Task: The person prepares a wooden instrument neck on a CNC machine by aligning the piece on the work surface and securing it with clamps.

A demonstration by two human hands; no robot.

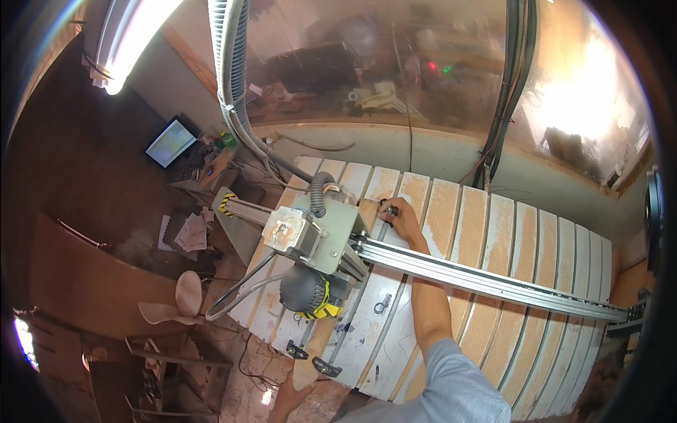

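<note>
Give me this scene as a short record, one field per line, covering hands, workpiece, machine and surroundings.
Left hand: at the near end of the wooden board; its grip is unclear
Right hand: fingers around a small dark fitting
Workpiece: wooden board, partly hidden beneath the machine head
Clamps: two black clamps, one on each side of the board
Machine: head with a black-and-yellow tool; metal rail crossing above the right forearm
Surface: slatted table
Background: lit monitor, white chair
</note>
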